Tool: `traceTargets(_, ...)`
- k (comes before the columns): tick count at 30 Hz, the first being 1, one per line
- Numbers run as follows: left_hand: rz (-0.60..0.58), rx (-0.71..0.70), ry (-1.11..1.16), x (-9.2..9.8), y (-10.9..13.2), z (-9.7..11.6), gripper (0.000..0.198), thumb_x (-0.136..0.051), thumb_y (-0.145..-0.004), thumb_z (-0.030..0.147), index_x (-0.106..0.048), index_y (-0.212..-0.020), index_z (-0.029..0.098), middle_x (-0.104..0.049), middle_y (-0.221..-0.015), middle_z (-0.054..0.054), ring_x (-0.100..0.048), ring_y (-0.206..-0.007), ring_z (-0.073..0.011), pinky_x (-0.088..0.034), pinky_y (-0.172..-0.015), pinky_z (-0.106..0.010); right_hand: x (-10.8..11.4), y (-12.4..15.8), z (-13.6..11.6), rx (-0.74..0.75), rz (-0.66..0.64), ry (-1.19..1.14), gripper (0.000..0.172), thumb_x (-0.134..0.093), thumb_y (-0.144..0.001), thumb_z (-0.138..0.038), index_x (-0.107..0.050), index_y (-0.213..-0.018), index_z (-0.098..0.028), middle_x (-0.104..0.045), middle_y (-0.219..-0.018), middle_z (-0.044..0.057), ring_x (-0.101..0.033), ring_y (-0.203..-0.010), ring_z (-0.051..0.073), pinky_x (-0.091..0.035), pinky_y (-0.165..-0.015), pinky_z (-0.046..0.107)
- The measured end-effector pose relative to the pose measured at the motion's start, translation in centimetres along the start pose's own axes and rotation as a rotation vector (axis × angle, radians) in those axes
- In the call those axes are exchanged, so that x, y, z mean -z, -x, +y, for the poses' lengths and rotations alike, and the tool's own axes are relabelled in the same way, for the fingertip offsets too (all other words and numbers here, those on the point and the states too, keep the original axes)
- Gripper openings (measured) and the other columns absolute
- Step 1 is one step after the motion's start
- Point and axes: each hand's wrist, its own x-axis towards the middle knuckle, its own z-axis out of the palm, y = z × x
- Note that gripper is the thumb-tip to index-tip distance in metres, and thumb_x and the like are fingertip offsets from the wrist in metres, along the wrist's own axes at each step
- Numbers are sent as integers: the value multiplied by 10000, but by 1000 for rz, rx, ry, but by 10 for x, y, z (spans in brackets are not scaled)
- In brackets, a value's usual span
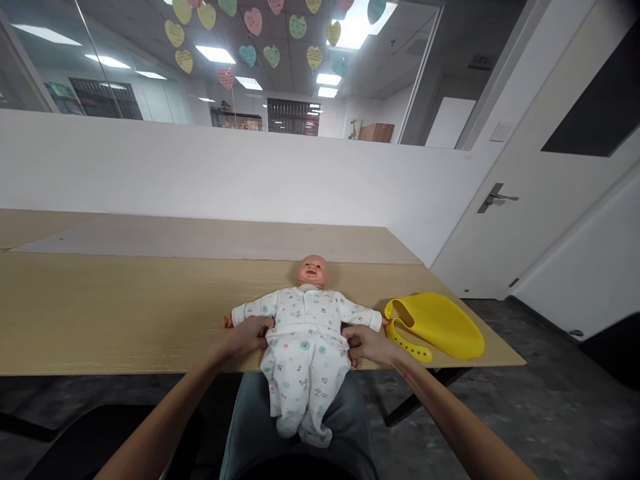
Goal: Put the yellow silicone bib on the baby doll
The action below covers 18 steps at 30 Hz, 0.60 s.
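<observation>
the left hand (pixel 250 335) pinches one side of the white clothes (pixel 304 363). the doll (pixel 313 270) wearing them lies face up on the table (pixel 125 307), legs past the edge. the right hand (pixel 369 345) pinches the other side, fingers bent, near a yellow bib (pixel 443 327).

Tan table (pixel 125 307): doll (pixel 306 333) on its back, legs over the front edge; yellow bib (pixel 445 327) just beside, at right.

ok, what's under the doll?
Tabletop under the upper body of the doll; its legs extend past it, over the person's lap. Whatever lies directly beneath is covered.
</observation>
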Motion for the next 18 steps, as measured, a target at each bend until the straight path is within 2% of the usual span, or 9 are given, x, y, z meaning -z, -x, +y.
traceTargets(4, 34, -97, 38, -5, 0, -2, 56, -450, -752, 191, -459, -697, 185, -550, -762, -7, -481, -739, -172, -318, -656, -242, -1, 0, 7, -6, 114, 125, 194, -526, -623, -148, -461, -800, -193, -566, -588, -40, -528, -473, 135, -372, -403, 195)
traceTargets(6, 53, -81, 71, -8, 2, -2, 82, -439, -794, 220, -477, -731, 185, -573, -804, -19, -497, -768, -183, -344, -677, -249, -3, 0, 10, 62, 193, 194, 176, -541, -636, -144, -473, -793, -187, -552, -631, -37, -508, -528, 121, -357, -455, 190)
traceTargets(10, 106, -43, 186, -13, 8, 2, 123, -443, -833, 265, -534, -811, 184, -598, -873, -35, -510, -832, -202, -391, -744, -283, -11, -5, 10, 326, 311, 254, 108, -535, -653, -108, -520, -745, -163, -533, -779, -11, -468, -737, 133, -374, -643, 212)
traceTargets(14, 167, -17, 435, -22, 6, 8, 120, -536, -805, 293, -578, -814, 181, -616, -860, -38, -522, -859, -214, -415, -766, -303, -14, -9, 7, 336, 268, 82, 155, -548, -621, -71, -495, -732, -167, -500, -769, -26, -431, -744, 132, -340, -659, 213)
traceTargets(18, 166, -12, 868, -32, 0, 8, 199, -693, -711, 302, -605, -819, 160, -617, -762, -23, -563, -766, -193, -435, -706, -290, -11, -9, 4, 349, 172, -203, 245, -629, -586, -38, -458, -709, -163, -458, -728, -45, -404, -710, 110, -314, -641, 200)
